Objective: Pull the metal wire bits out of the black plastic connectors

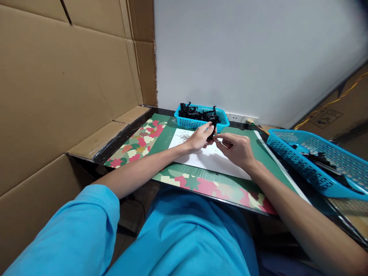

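Note:
My left hand (201, 137) is closed round a black part (213, 129), held above a white sheet (198, 157). Close against it on the right, my right hand (237, 148) is closed, its thumb and forefinger pinched at the lower end of the black part; what they hold is too small to name. A scatter of tiny dark pieces (183, 136) lies on the sheet, left of my left hand. Behind my hands stands a blue basket (188, 122) filled with tangled black parts (195, 113).
A green mat (161, 130) with a camouflage-patterned border covers the table. At the right stands a larger blue basket (304, 168) with black parts in it. Cardboard (71, 76) rises on the left, a pale wall (230, 50) behind. A socket strip (235, 118) sits behind the table.

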The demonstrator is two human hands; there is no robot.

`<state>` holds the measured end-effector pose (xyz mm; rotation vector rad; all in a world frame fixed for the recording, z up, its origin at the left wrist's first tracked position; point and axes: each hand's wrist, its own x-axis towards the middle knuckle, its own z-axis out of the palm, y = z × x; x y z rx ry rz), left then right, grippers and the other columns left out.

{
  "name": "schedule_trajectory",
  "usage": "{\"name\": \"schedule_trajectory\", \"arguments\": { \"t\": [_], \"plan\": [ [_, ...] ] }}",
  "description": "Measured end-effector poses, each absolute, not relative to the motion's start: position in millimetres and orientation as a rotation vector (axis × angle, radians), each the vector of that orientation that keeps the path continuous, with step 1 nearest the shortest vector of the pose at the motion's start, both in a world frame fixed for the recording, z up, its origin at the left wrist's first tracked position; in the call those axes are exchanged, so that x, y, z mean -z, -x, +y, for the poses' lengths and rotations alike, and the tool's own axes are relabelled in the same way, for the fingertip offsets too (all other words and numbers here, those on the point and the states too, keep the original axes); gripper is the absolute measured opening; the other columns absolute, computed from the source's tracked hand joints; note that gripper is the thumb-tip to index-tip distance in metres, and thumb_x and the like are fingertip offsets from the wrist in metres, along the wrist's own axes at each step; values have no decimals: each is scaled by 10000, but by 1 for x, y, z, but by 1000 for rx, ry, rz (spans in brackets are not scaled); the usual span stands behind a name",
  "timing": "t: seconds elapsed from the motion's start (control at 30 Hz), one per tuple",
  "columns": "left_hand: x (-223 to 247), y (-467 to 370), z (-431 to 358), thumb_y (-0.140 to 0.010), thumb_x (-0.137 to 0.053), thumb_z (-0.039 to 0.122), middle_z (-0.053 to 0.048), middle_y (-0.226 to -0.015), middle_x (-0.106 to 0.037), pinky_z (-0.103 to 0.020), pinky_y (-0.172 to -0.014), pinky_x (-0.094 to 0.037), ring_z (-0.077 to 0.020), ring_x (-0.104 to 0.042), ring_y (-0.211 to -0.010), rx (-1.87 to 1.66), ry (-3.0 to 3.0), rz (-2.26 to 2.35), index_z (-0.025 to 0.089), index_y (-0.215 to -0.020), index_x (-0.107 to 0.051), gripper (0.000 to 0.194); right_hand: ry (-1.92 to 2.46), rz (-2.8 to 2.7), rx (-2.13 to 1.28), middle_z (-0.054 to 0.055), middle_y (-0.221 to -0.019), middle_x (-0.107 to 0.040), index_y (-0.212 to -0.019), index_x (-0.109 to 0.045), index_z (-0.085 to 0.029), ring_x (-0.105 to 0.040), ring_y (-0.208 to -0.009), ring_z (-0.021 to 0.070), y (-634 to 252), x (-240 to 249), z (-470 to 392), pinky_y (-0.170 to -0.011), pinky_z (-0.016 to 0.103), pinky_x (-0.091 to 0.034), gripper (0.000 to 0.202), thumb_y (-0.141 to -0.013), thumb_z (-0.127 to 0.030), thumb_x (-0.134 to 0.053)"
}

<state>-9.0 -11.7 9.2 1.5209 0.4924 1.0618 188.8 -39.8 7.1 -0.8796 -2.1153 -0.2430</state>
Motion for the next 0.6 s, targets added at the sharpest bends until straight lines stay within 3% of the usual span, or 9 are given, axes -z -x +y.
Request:
{"name": "schedule_trajectory", "arguments": {
  "t": [0.13,0.6],
  "plan": [
    [-8,9,-11,-1109,-453,506,39,-634,-444,-213,-478,-212,-84,-350,-487,-1046,-1537,493,208,-994,-498,323,862,-2171,371,36,-842,-791,-1022,-809,-204,-590,-565,121,-192,-11,-42,-601,270,-449,205,-990,-224,-608],
    [-11,12,-14,-1097,-449,554,-12,-730,-546,-221,-513,-348,-116,-492,-580,-1024,-1711,590,202,-977,-512,377,838,-2257,397,34,-860,-798,-1085,-794,-212,-646,-618,146,-197,-6,-37,-621,269,-452,210,-985,-191,-610]
  ]
}}
